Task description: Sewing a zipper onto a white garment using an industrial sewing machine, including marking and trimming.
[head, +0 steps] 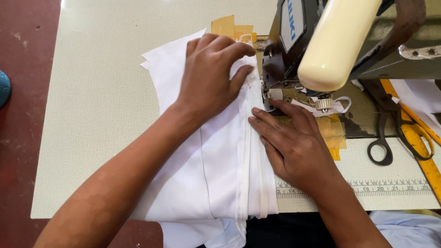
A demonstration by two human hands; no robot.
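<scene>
Head view: left hand (209,78) and right hand (294,142) spread flat on white cloth (220,174), pinching nothing; sewing machine (294,41) just ahead; scissors (383,138), yellow ruler (420,138) near table's (101,115) right edge.

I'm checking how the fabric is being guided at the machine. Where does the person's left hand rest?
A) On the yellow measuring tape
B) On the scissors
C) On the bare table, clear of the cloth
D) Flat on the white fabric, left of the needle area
D: the left hand lies spread on the white fabric beside the sewing machine, while the scissors lie untouched to the right.
</scene>
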